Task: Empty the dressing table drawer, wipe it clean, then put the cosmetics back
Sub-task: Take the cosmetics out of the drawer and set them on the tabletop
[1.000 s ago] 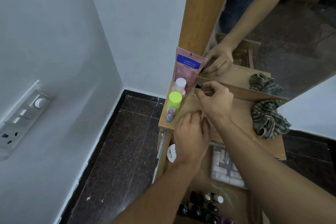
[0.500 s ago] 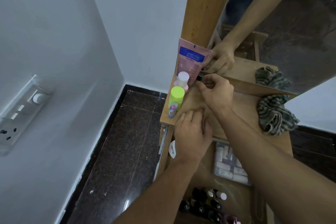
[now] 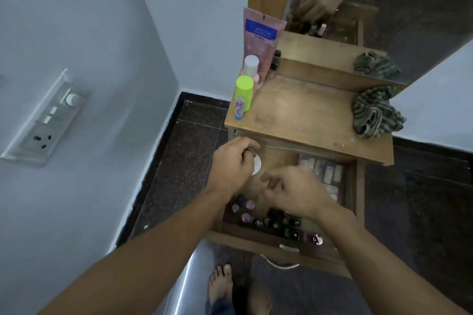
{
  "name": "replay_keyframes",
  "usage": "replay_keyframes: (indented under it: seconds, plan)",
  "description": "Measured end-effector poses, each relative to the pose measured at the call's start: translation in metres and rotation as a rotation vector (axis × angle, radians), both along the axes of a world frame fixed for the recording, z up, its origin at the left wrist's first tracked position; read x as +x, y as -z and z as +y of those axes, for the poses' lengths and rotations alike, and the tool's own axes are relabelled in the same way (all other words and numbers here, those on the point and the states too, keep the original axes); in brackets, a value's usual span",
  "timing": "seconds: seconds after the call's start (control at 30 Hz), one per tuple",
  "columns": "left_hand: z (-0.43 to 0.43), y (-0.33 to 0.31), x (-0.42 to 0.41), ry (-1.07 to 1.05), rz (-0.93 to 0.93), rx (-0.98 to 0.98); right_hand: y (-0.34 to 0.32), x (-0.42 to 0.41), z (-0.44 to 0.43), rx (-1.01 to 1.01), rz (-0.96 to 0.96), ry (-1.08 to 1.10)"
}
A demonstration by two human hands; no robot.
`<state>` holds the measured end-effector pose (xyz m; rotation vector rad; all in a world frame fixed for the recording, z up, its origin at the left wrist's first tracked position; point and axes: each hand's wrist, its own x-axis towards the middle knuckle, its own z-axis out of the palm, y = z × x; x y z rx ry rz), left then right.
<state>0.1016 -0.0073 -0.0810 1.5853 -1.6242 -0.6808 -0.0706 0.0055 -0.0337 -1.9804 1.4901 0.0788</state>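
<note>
Head view, emptying barely begun: my left hand has its grip round a white round compact in the open wooden drawer; right hand hovers slack, empty, over dark nail-polish bottles. Wiping, restocking remain.

Illumination is dim, cool and diffuse, with no hard shadows; the drawer interior at 5 o'clock is the darkest area and its contents read poorly. One glare streak lies on the floor at 6 o'clock. The left hand and right hand are motion-blurred, and straight lines, such as the switch panel at 9 o'clock, bow toward the edges.
</note>
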Motion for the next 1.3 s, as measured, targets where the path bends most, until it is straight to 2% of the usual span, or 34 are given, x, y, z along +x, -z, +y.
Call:
replay_keyframes:
  seconds: [0.13, 0.3, 0.5, 0.6, 0.77, 0.87, 1.03, 1.3]
  plan:
    - [0.018, 0.011, 0.014, -0.064, -0.026, 0.105, 0.008, 0.019, 0.004, 0.082, 0.112, -0.282]
    - [0.021, 0.012, 0.018, -0.099, -0.026, 0.146, 0.028, 0.025, 0.000, 0.052, 0.136, -0.329]
    - [0.024, 0.017, 0.014, -0.091, -0.015, 0.097, 0.034, 0.021, 0.003, -0.044, 0.111, -0.334]
    - [0.019, 0.016, 0.013, -0.098, 0.003, 0.081, 0.013, 0.010, -0.006, -0.142, 0.055, -0.240]
    - [0.005, 0.014, 0.009, -0.149, 0.086, 0.102, -0.044, -0.003, -0.050, -0.402, -0.237, 0.203]
    - [0.002, 0.017, 0.007, -0.150, 0.121, 0.152, -0.066, 0.000, -0.090, -0.480, -0.291, 0.368]
    - [-0.003, 0.027, 0.008, -0.159, 0.117, 0.184, -0.059, 0.008, -0.149, -0.471, -0.263, 0.457]
    - [-0.003, 0.036, 0.008, -0.145, 0.057, 0.110, -0.037, 0.024, -0.180, -0.536, -0.217, 0.418]
